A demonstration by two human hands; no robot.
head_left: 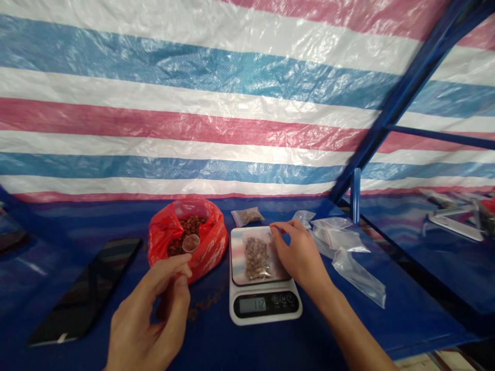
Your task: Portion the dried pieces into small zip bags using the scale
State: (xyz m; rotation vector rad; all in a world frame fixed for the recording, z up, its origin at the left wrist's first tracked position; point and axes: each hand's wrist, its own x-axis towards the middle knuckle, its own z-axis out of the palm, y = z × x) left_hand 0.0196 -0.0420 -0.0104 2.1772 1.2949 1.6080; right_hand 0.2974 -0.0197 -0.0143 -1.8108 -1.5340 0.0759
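My left hand (pixel 154 304) hovers in front of a red plastic bag (pixel 209 242) of brown nuts, its thumb and fingers pinched together; what they grip is hidden, maybe the handle of the small clear scoop (pixel 191 242) lying over the nuts. My right hand (pixel 299 252) rests on the right side of a white kitchen scale (pixel 263 304), fingers curled on the edge of a small clear bag of nuts (pixel 257 256) lying on the scale's platform. The scale's display shows digits.
A second filled small bag (pixel 247 215) lies behind the scale. Several empty clear bags (pixel 344 247) lie to the right. A dark phone (pixel 87 288) lies at left on the blue table cover. A striped tarp hangs behind; a blue metal frame (pixel 386 108) stands at right.
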